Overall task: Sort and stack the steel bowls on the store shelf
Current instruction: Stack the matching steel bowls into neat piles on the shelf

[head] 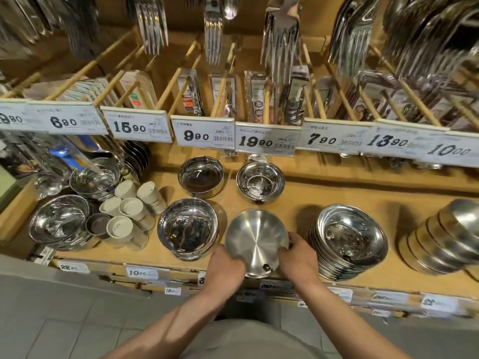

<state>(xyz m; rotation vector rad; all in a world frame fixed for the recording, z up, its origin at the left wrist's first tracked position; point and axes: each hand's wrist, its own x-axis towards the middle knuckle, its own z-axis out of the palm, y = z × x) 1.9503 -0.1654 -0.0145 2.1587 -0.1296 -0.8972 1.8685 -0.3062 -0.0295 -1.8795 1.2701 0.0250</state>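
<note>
Steel bowls sit in several groups on the tan wooden store shelf, and 1 of them, a brushed matte steel bowl, is tilted toward the camera at the shelf's front edge, gripped on both sides. The left hand curls its fingers around the bowl's left rim, and the right hand clamps the right rim with the thumb inside. Just left of it stands a shiny mirror-finish steel bowl stack; just right, well apart from the hands, leans a tall tilted stack of shiny steel bowls. Behind are 2 smaller polished bowls, the back-left bowl and the back-right bowl. At the far right lies a row of brushed bowls on their sides. To the left, cream-white cups cluster beside more shiny bowls. White price tags line the rail above, under hanging forks.
</note>
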